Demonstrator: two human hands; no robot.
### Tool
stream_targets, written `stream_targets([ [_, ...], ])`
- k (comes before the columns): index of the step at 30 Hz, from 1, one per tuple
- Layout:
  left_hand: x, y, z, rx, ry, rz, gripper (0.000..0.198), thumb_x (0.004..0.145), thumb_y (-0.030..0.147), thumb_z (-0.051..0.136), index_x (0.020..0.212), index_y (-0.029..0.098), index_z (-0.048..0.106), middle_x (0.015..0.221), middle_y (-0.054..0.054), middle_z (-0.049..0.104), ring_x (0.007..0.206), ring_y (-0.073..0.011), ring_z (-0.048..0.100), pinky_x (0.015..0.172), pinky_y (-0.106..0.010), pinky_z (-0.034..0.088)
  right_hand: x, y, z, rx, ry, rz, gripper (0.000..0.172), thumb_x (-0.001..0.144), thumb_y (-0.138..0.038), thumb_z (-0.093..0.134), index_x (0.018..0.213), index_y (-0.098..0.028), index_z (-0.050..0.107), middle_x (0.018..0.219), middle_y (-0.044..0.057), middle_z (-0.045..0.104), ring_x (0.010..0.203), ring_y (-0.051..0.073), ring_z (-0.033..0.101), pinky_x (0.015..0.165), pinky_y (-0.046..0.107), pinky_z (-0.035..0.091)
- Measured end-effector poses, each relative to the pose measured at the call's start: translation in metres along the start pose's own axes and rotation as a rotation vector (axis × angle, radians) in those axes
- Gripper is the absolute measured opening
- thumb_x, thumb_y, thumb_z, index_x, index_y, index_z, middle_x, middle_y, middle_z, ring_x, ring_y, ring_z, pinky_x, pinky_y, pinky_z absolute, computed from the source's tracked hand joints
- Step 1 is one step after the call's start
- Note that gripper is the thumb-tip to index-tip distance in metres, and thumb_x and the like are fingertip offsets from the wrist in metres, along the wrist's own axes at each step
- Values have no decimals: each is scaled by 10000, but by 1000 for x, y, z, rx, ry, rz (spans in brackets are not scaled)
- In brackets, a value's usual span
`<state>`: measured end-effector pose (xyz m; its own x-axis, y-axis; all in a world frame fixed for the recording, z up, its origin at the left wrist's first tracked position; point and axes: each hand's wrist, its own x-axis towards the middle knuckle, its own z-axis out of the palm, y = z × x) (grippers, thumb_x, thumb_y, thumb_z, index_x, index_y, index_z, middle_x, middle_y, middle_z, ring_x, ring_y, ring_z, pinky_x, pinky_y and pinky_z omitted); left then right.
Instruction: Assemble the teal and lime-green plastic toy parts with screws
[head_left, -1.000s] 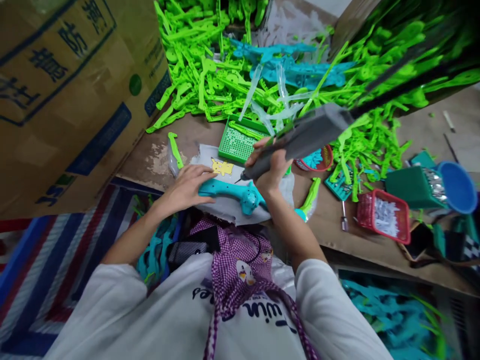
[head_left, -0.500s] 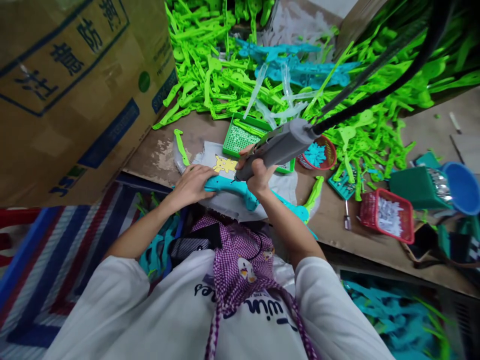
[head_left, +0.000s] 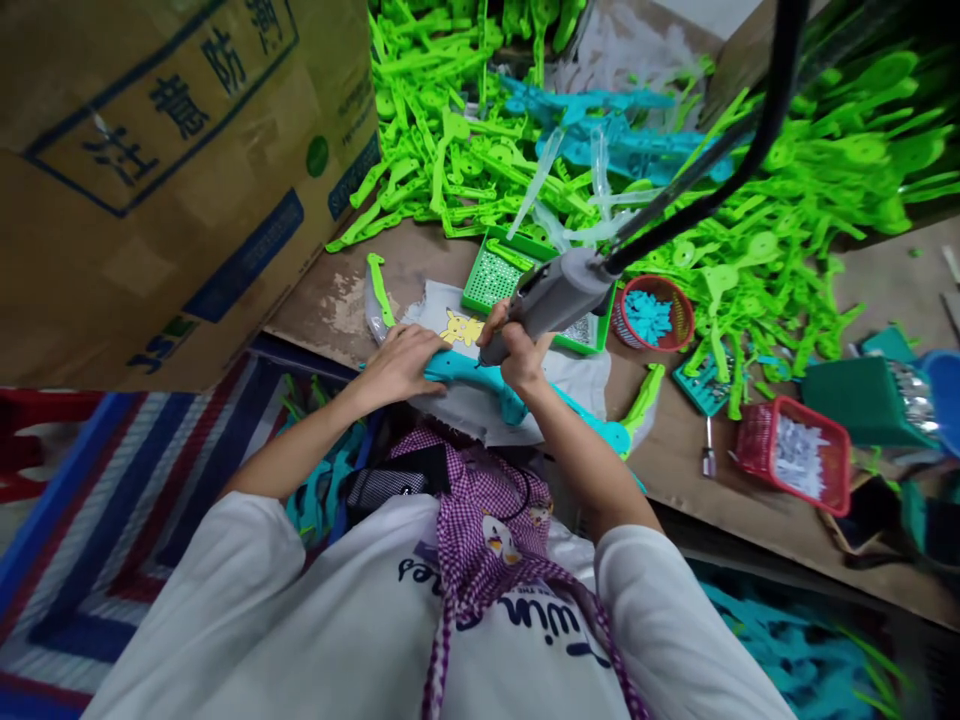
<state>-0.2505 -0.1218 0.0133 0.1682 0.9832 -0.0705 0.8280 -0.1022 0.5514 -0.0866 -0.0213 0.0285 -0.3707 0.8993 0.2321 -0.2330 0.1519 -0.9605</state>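
Observation:
My right hand [head_left: 519, 352] is wrapped round a grey electric screwdriver [head_left: 564, 290], its black cable rising from the back end. The driver's tip points down at a long turquoise plastic part [head_left: 471, 370]; whether it touches a screw there is too small to tell. My left hand [head_left: 401, 368] grips the left end of that part, thumb on the near side and fingers on the far side. Beneath the part lies a grey cloth [head_left: 589, 378] with a yellow cartoon figure. A green basket [head_left: 480, 303] of small metal pieces stands just beyond, a green plastic piece lying across it.
Bright green plastic parts [head_left: 480, 165] are heaped at the back. A red round basket [head_left: 688, 312] of turquoise pieces and a red square basket [head_left: 846, 480] of white pieces stand to the right. A large cardboard box [head_left: 225, 190] blocks the left. A small tool [head_left: 709, 455] lies near the front edge.
The whole view has shifted, so the scene sits slightly further right. The screwdriver stands a little more upright, its tip still at the turquoise part. Both hands keep their grip.

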Motion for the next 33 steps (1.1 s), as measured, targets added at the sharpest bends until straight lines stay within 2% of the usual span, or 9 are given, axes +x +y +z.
stream_targets([
  [7, -1, 3, -6, -115, 41, -2, 580, 749, 487, 829, 1228, 221, 640, 1286, -107, 643, 1269, -313, 540, 1128, -484, 348, -3, 0, -2, 7, 34, -68, 457, 668, -678, 705, 678, -228, 624, 476, -42, 550, 404, 125, 515, 423, 272, 423],
  [9, -11, -5, -13, -221, 218, -69, 508, 807, 479, 776, 1231, 240, 631, 1377, -104, 583, 1311, -290, 519, 1121, -462, 392, 0, -8, -4, 43, 86, -100, 455, 721, -693, 652, 736, -238, 641, 493, -45, 547, 385, 119, 504, 398, 264, 401],
  [12, -33, -25, -24, -406, 632, -336, 448, 855, 455, 716, 1233, 245, 601, 1349, -98, 585, 1236, -244, 577, 1050, -418, 482, 7, -18, -6, 49, 220, -182, 482, 752, -736, 568, 787, -259, 632, 518, -50, 536, 367, 115, 487, 379, 262, 382],
  [14, -46, -37, -28, -616, 708, -542, 460, 819, 455, 740, 1186, 221, 593, 1180, -86, 653, 1056, -212, 659, 937, -388, 547, 10, -19, -5, 44, 246, -211, 487, 726, -749, 577, 782, -266, 610, 509, -57, 522, 367, 118, 485, 385, 267, 385],
  [18, -50, -46, -30, -1048, 306, -743, 387, 760, 457, 782, 992, 184, 637, 897, -56, 713, 810, -171, 701, 760, -316, 568, 14, -8, 1, 98, 141, -139, 488, 680, -724, 648, 803, -255, 599, 480, -62, 531, 380, 135, 516, 406, 274, 398],
  [23, -23, -47, -33, -1037, 31, -704, 372, 696, 520, 818, 739, 187, 658, 682, -49, 703, 615, -166, 656, 584, -290, 526, 13, 10, 4, 104, 121, -68, 579, 623, -796, 652, 764, -236, 604, 489, -63, 528, 385, 133, 531, 401, 270, 404],
  [25, -13, -44, -34, -1004, -14, -670, 391, 670, 543, 828, 734, 196, 659, 675, -57, 713, 618, -192, 664, 569, -312, 525, 13, 13, 2, 103, 117, -57, 605, 599, -816, 662, 753, -233, 606, 510, -58, 539, 392, 131, 538, 395, 268, 405],
  [30, -1, -31, -35, -999, 16, -539, 440, 660, 524, 844, 953, 223, 712, 869, -84, 773, 858, -275, 721, 738, -413, 588, 15, 11, -3, 107, 84, -134, 593, 650, -822, 635, 759, -239, 622, 474, -56, 497, 386, 138, 524, 382, 264, 396],
  [33, 4, -31, -33, -876, 19, -480, 408, 689, 525, 820, 927, 205, 729, 820, -92, 759, 840, -293, 719, 733, -450, 594, 19, 4, -9, 120, 60, -202, 543, 704, -788, 626, 783, -250, 625, 484, -53, 488, 387, 134, 508, 389, 265, 394],
])
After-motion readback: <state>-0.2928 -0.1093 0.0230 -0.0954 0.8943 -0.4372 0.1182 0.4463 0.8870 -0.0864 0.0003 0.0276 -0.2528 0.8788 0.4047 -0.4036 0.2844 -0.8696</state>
